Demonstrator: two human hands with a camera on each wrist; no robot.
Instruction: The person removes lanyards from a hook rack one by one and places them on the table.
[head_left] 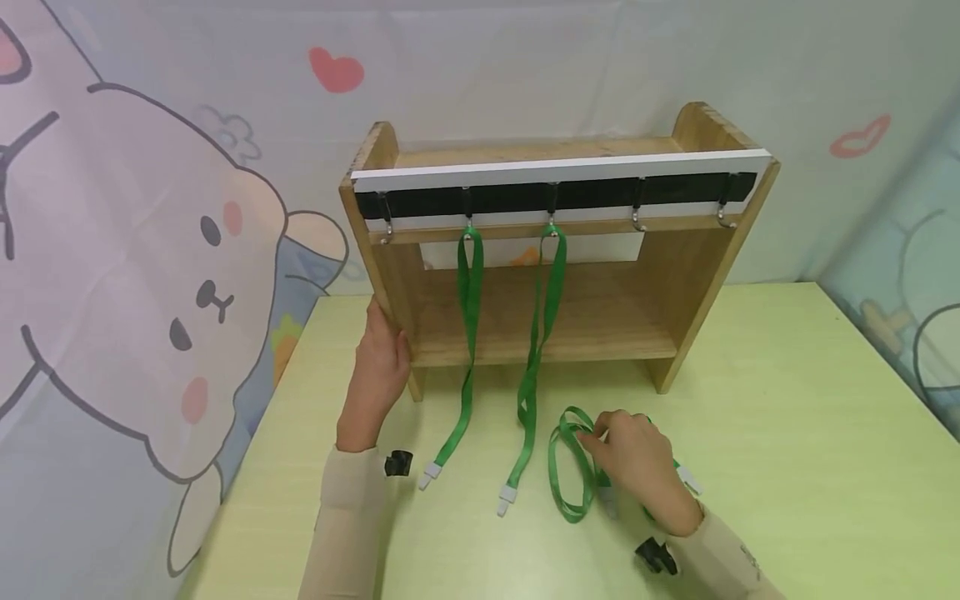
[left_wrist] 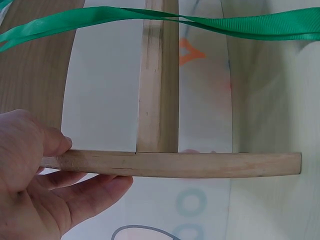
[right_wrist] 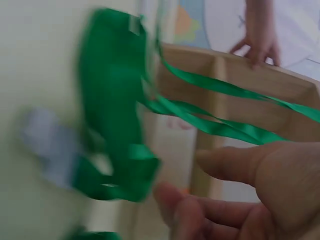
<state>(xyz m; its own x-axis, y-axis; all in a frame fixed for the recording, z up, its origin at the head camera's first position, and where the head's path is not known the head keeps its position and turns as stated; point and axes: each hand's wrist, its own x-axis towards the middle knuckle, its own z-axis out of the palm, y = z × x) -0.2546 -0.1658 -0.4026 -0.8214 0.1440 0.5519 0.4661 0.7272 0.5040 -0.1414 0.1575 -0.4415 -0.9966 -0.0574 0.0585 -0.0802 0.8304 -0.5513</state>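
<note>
A small wooden shelf [head_left: 540, 317] stands on the table, with a row of metal hooks across its front. My left hand [head_left: 381, 367] grips its left side panel [left_wrist: 200, 165], thumb on one face and fingers on the other. Two green lanyards [head_left: 470, 308] [head_left: 551, 308] hang from hooks, their pale clips reaching down to the tabletop. My right hand [head_left: 637, 454] is at a looped green lanyard [head_left: 558, 467] on the table. In the right wrist view, thumb and forefinger are apart beside this blurred lanyard [right_wrist: 112, 100]; contact is unclear.
Another lanyard's pale clip [head_left: 688, 479] shows beyond my right hand, which partly hides it. Bare hooks [head_left: 637, 221] are at the strip's left end and right side. A printed cloth [head_left: 487, 75] hangs behind the yellow-green table [head_left: 810, 433].
</note>
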